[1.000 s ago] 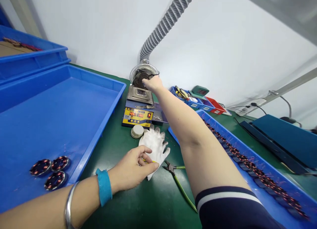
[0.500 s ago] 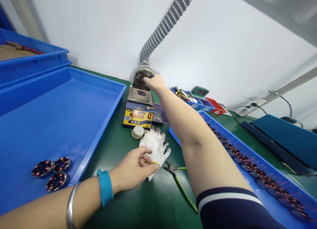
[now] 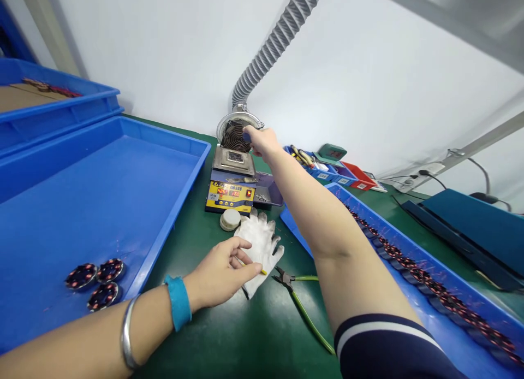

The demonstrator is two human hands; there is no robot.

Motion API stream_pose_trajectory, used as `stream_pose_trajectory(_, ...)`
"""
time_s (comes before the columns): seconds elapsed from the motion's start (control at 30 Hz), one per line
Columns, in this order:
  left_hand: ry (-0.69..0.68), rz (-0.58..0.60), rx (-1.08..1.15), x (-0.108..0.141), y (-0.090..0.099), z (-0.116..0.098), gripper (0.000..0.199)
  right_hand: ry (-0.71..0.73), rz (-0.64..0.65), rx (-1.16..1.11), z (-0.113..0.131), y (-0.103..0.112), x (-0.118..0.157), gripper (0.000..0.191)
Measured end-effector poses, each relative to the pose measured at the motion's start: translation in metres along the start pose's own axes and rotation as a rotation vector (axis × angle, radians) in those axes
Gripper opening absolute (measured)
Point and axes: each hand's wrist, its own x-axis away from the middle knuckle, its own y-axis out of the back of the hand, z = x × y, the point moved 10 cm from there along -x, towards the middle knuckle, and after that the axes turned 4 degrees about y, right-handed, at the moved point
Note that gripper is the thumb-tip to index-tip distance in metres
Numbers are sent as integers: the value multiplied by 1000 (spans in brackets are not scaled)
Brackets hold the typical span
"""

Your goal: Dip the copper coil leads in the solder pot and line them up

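Note:
My left hand point(image 3: 227, 272) is half curled over a white glove point(image 3: 260, 240), with a thin yellow object point(image 3: 264, 271) showing at its thumb and fingers. My right hand point(image 3: 262, 141) reaches far forward, closed on a small dark part point(image 3: 246, 135) in front of the round fume hood point(image 3: 238, 117). Below that hand is a metal-topped heating pot point(image 3: 234, 159) above a yellow control box point(image 3: 230, 196) with lit red digits. A round whitish tin point(image 3: 230, 219) stands by the glove. Green-handled cutters point(image 3: 305, 308) lie open to its right.
Three dark round coil parts point(image 3: 103, 296) sit in the large blue tray point(image 3: 164, 242) at left. Another blue tray point(image 3: 292, 226) at right holds a long row of similar parts. Small blue and red bins point(image 3: 356, 177) with tools stand at the back. A grey hose point(image 3: 278, 43) rises above the hood.
My right hand has turned slightly at the hood, and the dark part now shows at its fingertips. The left hand stays over the glove. The view has shifted a little.

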Motion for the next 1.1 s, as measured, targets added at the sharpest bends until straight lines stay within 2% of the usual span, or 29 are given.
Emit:
stream_pose_trajectory(0.1, -120, -120, 61, -1, 16, -13, 35, -182, 66, -363, -13, 7, 45, 30)
stream_pose_trajectory(0.2, -241, -277, 113, 3, 39, -28, 28, -166, 151, -613, -18, 16, 109, 31)
stream_pose_trajectory(0.3, -307, -370, 127, 8, 53, -36, 28, -103, 131, -687, -35, 34, 178, 35)
stream_pose_trajectory(0.37, -314, -374, 105, 8, 54, -37, 27, -85, 89, -677, -50, 45, 218, 37)
stream_pose_trajectory(0.5, -278, -333, 45, 7, 46, -34, 25, -75, 8, -683, -75, 60, 270, 40)
stream_pose_trajectory(0.6, -259, -332, 13, 9, 44, -33, 24, -62, -22, -760, -82, 65, 284, 39)
stream_pose_trajectory(0.8, -230, -360, -33, 9, 44, -32, 23, -29, -18, -899, -85, 67, 286, 34)
stream_pose_trajectory(0.93, -217, -323, -49, 7, 40, -31, 28, -18, -46, -895, -86, 73, 283, 34)
stream_pose_trajectory(1.1, -161, -261, -127, 2, 36, -25, 38, -12, -123, -836, -85, 94, 276, 36)
